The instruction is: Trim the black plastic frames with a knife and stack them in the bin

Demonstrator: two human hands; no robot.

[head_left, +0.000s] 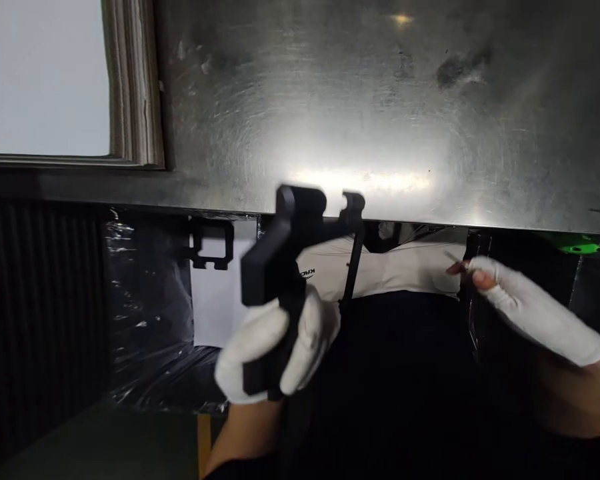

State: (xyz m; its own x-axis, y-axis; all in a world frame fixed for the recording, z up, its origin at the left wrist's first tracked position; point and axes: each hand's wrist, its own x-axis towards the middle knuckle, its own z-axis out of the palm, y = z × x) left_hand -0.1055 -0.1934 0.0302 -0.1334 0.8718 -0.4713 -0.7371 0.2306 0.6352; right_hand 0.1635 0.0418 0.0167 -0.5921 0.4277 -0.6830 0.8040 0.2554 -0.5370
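My left hand (pixel 313 340), in a white glove, is wrapped round a black angular part (pixel 267 270) with a hooked end at its upper right. The part is a little blurred and stands up in front of the table edge. At the right, my right hand (pixel 535 310) wears a white glove with bare fingertips. Its thumb and fingers pinch a small thin pointed piece (pixel 451 257), too blurred to name. The two hands are well apart.
A metal table (pixel 330 120) spans the top, with a stack of white sheets (pixel 45 80) at its left. Below its edge are a black frame-shaped piece (pixel 229 243) on white paper (pixel 215 307), black plastic film (pixel 150 300) and a green object (pixel 580 248).
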